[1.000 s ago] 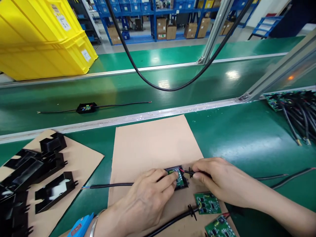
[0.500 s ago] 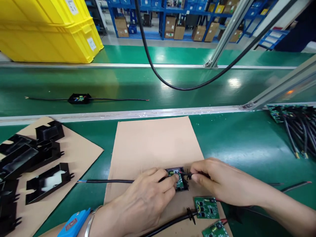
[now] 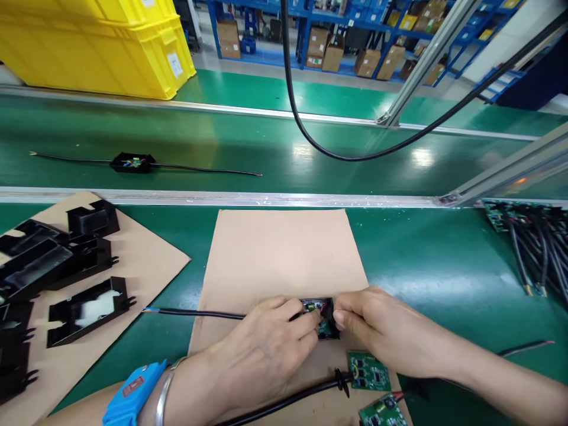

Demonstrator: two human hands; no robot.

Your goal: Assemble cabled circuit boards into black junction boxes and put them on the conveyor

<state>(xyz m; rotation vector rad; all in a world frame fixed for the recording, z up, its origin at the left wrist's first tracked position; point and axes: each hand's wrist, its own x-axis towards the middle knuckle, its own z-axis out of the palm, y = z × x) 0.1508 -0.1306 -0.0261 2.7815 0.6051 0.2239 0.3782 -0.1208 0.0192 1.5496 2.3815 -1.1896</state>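
Workbench (image 3: 435, 254), green and glossy, spreads across my feed, with a cardboard sheet (image 3: 284, 254) lying on it. I watch two bare forearms angle inward: the left rises from the lower left, the right slants up from the lower right. At their ends, the left hand (image 3: 275, 337) lies back upward, knuckles arched and fingers bent to the right; the right hand (image 3: 377, 325) points left, its wrist nearly straight. Both meet at a small black case (image 3: 329, 336) on the sheet's lower right part. Below the right hand I count two loose circuit boards (image 3: 369, 371). Inside the case I make out green board and a yellowish component, partly covered by the left fingertips; I cannot tell whether that hand grips or only presses. The right thumb and forefinger are pinched narrow on a black cable fitting (image 3: 329, 309) at the case's right end, mostly hidden from me.
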